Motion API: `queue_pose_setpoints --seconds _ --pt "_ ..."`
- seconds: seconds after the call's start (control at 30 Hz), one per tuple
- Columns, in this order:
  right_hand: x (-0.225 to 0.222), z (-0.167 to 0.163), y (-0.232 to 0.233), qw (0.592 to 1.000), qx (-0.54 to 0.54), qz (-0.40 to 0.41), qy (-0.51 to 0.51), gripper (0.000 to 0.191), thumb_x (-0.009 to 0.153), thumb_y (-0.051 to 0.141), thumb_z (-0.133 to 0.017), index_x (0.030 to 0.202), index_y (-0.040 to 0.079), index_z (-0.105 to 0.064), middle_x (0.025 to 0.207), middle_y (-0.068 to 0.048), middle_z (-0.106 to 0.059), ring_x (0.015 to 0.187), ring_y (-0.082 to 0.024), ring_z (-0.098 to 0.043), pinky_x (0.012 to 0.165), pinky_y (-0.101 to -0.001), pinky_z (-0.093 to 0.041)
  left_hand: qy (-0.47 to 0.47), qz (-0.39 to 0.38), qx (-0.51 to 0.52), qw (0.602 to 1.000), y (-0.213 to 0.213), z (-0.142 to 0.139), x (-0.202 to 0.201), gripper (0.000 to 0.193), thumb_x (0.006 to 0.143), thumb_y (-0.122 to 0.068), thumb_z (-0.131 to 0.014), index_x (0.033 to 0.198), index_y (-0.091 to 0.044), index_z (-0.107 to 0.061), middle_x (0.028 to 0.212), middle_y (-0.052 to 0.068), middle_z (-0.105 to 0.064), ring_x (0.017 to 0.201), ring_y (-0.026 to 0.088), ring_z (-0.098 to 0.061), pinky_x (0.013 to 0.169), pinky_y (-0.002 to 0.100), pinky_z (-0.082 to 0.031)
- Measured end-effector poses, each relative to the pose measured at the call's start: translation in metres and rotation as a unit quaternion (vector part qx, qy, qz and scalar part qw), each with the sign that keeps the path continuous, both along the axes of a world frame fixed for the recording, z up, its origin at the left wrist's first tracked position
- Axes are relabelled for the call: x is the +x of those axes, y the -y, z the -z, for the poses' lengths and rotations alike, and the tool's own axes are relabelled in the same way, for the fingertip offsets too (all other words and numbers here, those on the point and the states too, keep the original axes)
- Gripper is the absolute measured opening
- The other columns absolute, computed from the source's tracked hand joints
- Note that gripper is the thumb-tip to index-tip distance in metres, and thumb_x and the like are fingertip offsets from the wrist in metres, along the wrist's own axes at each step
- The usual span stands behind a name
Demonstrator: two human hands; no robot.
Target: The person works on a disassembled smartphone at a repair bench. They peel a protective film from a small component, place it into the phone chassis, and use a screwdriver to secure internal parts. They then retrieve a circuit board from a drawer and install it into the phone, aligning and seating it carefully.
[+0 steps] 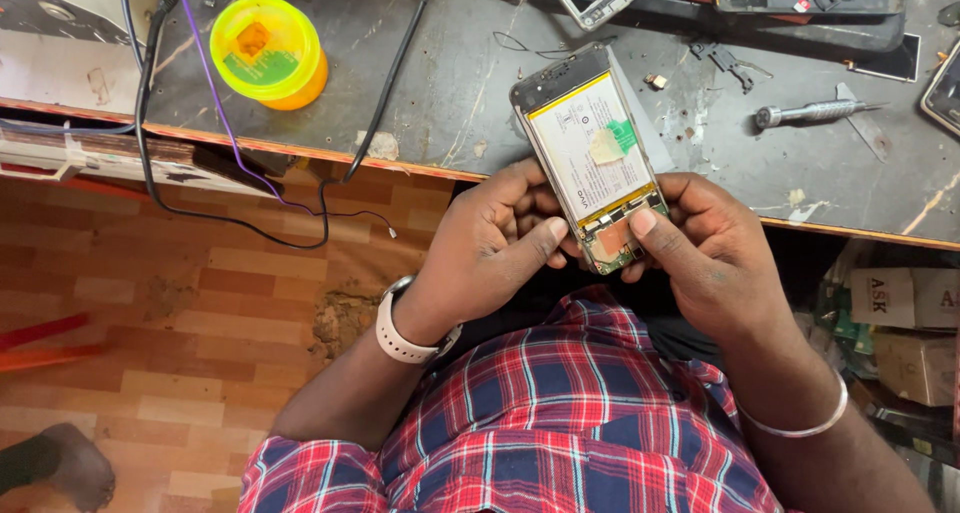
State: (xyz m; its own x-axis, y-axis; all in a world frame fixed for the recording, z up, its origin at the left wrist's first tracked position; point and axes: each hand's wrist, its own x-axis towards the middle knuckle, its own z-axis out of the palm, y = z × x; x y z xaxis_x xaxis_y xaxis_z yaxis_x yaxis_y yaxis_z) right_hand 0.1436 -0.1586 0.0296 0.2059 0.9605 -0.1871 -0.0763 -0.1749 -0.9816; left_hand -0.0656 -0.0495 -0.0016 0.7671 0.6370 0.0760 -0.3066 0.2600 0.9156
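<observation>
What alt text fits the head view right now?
Both hands, left hand and right hand, hold an opened phone with its battery exposed, over the edge of a scratched workbench. A screwdriver and a yellow tub lie on it.

The scene is lit evenly and brightly from above, and no hard shadows are thrown. A soft sheen is seen on the opened phone (590, 158) held between the left hand (490, 248) and right hand (705, 258). Focus is kept sharp around the grip. Far left of it, red shapes on the floor (200, 303) are smeared by blur. Slight stretching is noticed towards the corners.
</observation>
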Motion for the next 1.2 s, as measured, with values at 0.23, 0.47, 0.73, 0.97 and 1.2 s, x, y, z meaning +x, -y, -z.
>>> queue_pose_setpoints --seconds 0.23,0.47,0.73,0.97,1.2 --pt "-0.004 -0.001 -0.002 1.0 -0.002 0.002 0.007 0.031 0.103 0.012 -0.059 0.129 -0.006 -0.059 0.098 -0.01 -0.072 0.076 -0.011 -0.067 0.066 -0.0244 -0.057 0.024 -0.005 -0.014 1.0 0.0 0.0 0.002 0.045 0.104 -0.001 -0.063 0.146 0.003 -0.048 0.122 0.009 -0.069 0.099 0.009 -0.066 0.086 0.025 -0.057" --pt "-0.008 -0.001 0.0 1.0 0.017 0.014 -0.002 0.028 0.103 0.01 -0.06 0.125 -0.006 -0.059 0.098 -0.01 -0.072 0.078 -0.011 -0.067 0.066 -0.0247 -0.057 0.02 -0.003 0.04 0.999 0.007 -0.006 0.0 0.06 0.098 -0.002 -0.069 0.15 0.002 -0.041 0.123 0.008 -0.066 0.109 0.011 -0.067 0.097 0.028 -0.058" --pt "-0.001 0.0 0.002 0.998 -0.014 0.011 -0.068 0.033 0.105 0.013 -0.052 0.129 -0.008 -0.061 0.103 -0.013 -0.074 0.084 -0.014 -0.07 0.069 -0.0273 -0.06 -0.003 -0.026 0.036 0.999 0.01 -0.007 0.008 0.064 0.101 0.0 -0.066 0.157 0.002 -0.034 0.124 0.011 -0.068 0.108 0.01 -0.066 0.096 0.028 -0.056" --pt "0.001 0.007 0.004 0.998 -0.005 0.018 -0.058 0.032 0.107 0.012 -0.051 0.129 -0.009 -0.06 0.107 -0.013 -0.072 0.087 -0.014 -0.069 0.072 -0.0288 -0.061 -0.034 -0.02 0.064 0.997 0.013 -0.014 0.008 0.083 0.093 0.001 -0.069 0.161 -0.001 -0.02 0.124 0.01 -0.067 0.104 0.008 -0.067 0.086 0.025 -0.057" --pt "-0.003 0.005 0.002 1.0 -0.011 0.003 0.013 0.032 0.099 0.006 -0.059 0.128 -0.007 -0.06 0.107 -0.012 -0.074 0.088 -0.012 -0.07 0.072 -0.0266 -0.059 -0.068 -0.058 0.069 0.994 0.017 -0.01 0.014 0.082 0.093 0.002 -0.069 0.161 0.0 -0.023 0.113 0.011 -0.07 0.095 0.008 -0.069 0.079 0.023 -0.058"
